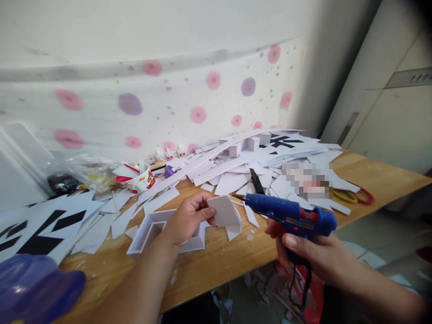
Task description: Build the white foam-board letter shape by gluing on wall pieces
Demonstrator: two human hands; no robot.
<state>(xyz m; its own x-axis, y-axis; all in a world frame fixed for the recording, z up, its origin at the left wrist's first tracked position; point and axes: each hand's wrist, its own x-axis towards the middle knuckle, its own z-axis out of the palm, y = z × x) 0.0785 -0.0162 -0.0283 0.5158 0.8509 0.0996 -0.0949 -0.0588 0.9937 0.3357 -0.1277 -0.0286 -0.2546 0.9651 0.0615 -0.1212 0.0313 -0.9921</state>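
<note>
The left hand [189,217] pinches a small white board [221,210] between thumb and fingers, holding it up over the near middle of the wooden table [246,258]. To the right, the right hand [308,247] has its fingers wrapped around the grip of a blue glue gun [288,213], a red light glowing on its side. The nozzle points left, right by the board's upper right corner; whether they touch, I cannot tell. Beneath the left hand and wrist sits an open white box [198,243], partly hidden by them.

Just beyond the gun lies a black knife [256,181], on a wide heap of white scraps [232,183] that spreads to the far side. Scissors [362,195] with red and yellow handles lie to the right. On the left are a printed paper tub [144,181], sheets with black shapes [50,227] and, nearest, a shiny purple object [37,285]. A flowered cloth [175,96] hangs along the far wall.
</note>
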